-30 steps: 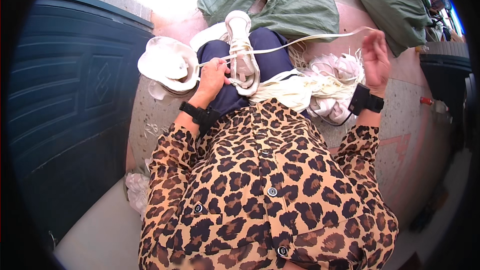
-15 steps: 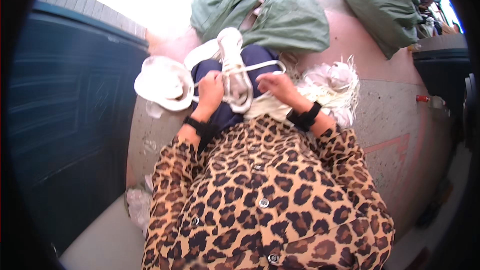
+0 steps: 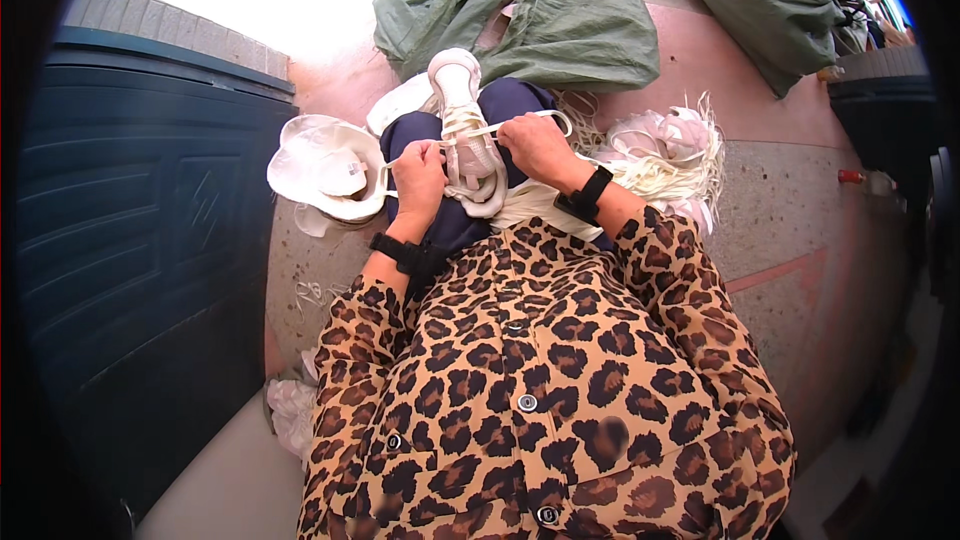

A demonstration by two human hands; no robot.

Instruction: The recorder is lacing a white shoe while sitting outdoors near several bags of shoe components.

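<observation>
A white lace-up shoe [image 3: 457, 90] lies on my dark-trousered lap, its toe pointing away and its opening toward me. My left hand [image 3: 418, 180] is closed at the shoe's left edge, pinching a white shoelace. On the other side my right hand [image 3: 540, 150] pinches the shoelace [image 3: 567, 121] close to the eyelets, and a loop of it curves out beyond the fingers. The lace runs across the shoe between both hands. Cream strands lie over my lap under the shoe's heel.
White shoes [image 3: 322, 155] sit by my left knee, with another pale piece [image 3: 405, 100] behind. A heap of white laces [image 3: 665, 165] lies on the right. Green sacks [image 3: 600, 35] stand ahead. A dark blue panelled door [image 3: 150, 220] borders the left side.
My right hand has moved up and left, nearer the shoe, and now pinches the lace beside the eyelets. My left hand stays at the shoe's left edge.
</observation>
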